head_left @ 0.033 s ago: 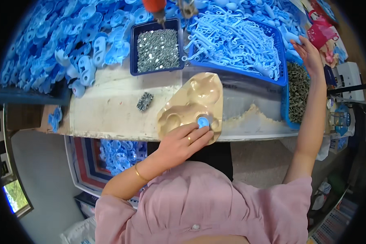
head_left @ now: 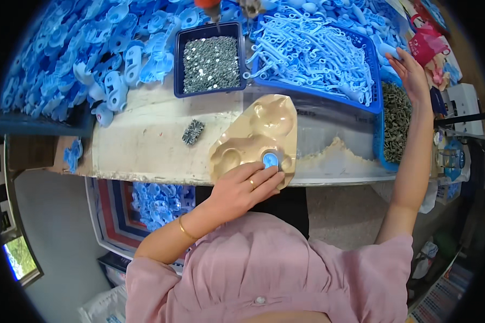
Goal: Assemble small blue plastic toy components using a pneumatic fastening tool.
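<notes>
My left hand (head_left: 241, 189) lies over the near edge of a tan moulded tray (head_left: 240, 137) with rounded hollows. Its fingers are pressed together at a small round blue plastic part (head_left: 270, 160) in one hollow; the thumb is hidden. Far to the right, my right hand (head_left: 413, 78) is stretched out to the heap of blue parts. Its fingertips close on the end of a smooth, rounded light blue plastic part (head_left: 386, 49).
A dark blue bin (head_left: 176, 64) of small metal pieces and a blue basket (head_left: 378, 91) of looped sticks stand behind the tray. Blue parts (head_left: 54, 70) heap at left. A metal cluster (head_left: 192, 132) lies left of the tray. A red-handled tool (head_left: 209, 4) hangs above.
</notes>
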### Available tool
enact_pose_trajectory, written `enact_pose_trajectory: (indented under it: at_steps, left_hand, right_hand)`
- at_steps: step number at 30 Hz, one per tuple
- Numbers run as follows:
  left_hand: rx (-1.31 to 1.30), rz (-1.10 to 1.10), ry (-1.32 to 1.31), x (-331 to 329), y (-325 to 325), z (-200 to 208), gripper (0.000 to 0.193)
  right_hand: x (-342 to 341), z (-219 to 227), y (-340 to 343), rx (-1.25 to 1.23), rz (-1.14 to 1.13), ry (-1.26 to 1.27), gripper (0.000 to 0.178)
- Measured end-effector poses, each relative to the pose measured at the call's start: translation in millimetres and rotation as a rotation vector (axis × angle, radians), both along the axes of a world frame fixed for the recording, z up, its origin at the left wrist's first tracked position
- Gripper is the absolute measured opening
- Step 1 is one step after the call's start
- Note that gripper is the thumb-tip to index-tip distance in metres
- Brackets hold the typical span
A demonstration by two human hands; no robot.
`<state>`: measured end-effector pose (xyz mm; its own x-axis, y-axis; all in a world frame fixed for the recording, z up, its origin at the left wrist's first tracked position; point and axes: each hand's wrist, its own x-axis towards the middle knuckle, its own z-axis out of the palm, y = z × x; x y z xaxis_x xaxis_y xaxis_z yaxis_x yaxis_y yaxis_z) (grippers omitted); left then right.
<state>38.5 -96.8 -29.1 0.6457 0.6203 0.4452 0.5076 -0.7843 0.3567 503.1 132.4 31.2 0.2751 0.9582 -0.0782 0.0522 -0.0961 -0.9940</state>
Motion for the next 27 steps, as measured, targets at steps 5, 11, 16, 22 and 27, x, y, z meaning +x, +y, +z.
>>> enact_pose_trajectory:
  at_steps: [5,11,16,22,27]
  left_hand:
    - [-0.017,0.0,-0.033,3,-2,-7,0.044]
    - [-0.067,-0.016,-0.043,-6,-5,-9,0.042]
    - [-0.002,0.135,-0.143,-50,-5,-2,0.034]
    - [0.039,0.356,-0.318,-68,46,20,0.02]
    - [0.07,0.41,-0.367,-76,93,20,0.012]
  right_hand:
    - [56,-31,22,0.05,-0.239,0.153,0.042]
    - [10,3,-19,0.159,-0.095,0.147,0.034]
    - [-199,25,-155,-0.202,0.8,-0.272,0.031]
    - [-305,-33,-206,0.455,0.976,-0.832,0.031]
    - [-328,-43,-198,0.614,0.995,-0.867,0.033]
